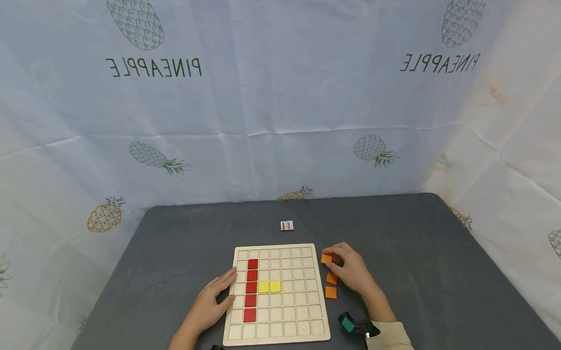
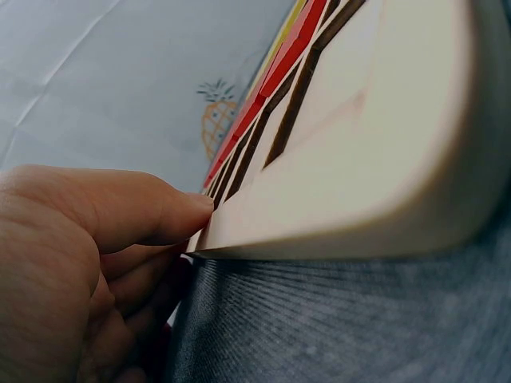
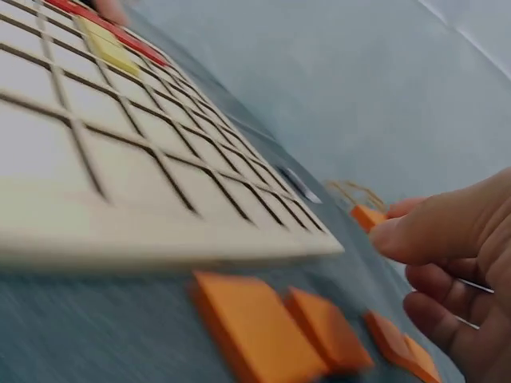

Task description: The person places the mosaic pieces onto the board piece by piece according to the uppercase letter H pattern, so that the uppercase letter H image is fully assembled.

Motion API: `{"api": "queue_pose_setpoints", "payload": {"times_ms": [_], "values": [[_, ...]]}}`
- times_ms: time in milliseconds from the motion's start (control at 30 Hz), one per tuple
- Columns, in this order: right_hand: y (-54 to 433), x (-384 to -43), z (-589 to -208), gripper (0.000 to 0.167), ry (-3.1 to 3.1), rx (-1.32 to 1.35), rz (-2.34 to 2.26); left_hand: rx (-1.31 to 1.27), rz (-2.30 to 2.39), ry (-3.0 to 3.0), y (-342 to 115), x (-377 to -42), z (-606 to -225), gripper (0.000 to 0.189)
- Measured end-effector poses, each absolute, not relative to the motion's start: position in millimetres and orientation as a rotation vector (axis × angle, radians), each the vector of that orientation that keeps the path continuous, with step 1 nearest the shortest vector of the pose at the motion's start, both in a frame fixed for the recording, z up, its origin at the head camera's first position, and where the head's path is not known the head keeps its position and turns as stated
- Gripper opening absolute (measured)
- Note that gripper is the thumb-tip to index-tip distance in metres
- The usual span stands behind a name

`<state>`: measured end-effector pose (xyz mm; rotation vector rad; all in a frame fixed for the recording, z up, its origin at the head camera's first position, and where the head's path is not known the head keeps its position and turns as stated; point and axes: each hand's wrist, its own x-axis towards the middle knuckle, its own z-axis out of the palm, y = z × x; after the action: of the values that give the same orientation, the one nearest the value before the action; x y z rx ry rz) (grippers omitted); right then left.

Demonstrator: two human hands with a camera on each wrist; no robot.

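Note:
A wooden grid board (image 1: 278, 340) lies on the dark tabletop. Several red square tiles (image 1: 250, 300) form a column in it, and two yellow tiles (image 1: 264, 287) sit side by side from that column's middle. My left hand (image 1: 206, 303) rests at the board's left edge, fingers extended; the left wrist view shows the thumb (image 2: 168, 211) against the rim. Beyond the right edge, my right hand (image 1: 351, 271) pinches an orange square tile (image 1: 326, 258) between thumb and fingers. More orange tiles (image 1: 330, 292) lie beside the board; in the head view the hand hides some.
A small card (image 1: 287, 225) with a coloured grid pattern lies behind the board. The dark table (image 1: 184, 236) meets a pineapple-print cloth (image 1: 268, 102) at its back. Black straps (image 1: 357, 325) sit around both wrists.

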<state>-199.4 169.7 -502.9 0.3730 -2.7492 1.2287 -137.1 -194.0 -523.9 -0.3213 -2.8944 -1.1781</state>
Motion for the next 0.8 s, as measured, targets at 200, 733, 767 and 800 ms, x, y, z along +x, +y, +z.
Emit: {"api": "queue_pose_setpoints", "payload": {"times_ms": [200,733,767,800], "values": [[139.3,-197.8,-503.7,0.028,-2.713,0.479,1.281,-0.316,-1.164,-2.894,-192.7,-138.3,-520.1,0.055],[89.5,-213.1,-512.8,0.024,-2.736,0.714,1.272,-0.308,-1.155,-2.894,-193.3,-137.3,-522.0,0.055],[88.3,-213.9,-512.7,0.024,-2.743,0.712,1.271,-0.306,-1.159,-2.893,-193.4,-137.2,-522.1,0.055],[87.1,-214.6,-512.8,0.024,-2.752,0.706,1.266,-0.307,-1.158,-2.894,-193.4,-137.1,-522.2,0.055]]}}
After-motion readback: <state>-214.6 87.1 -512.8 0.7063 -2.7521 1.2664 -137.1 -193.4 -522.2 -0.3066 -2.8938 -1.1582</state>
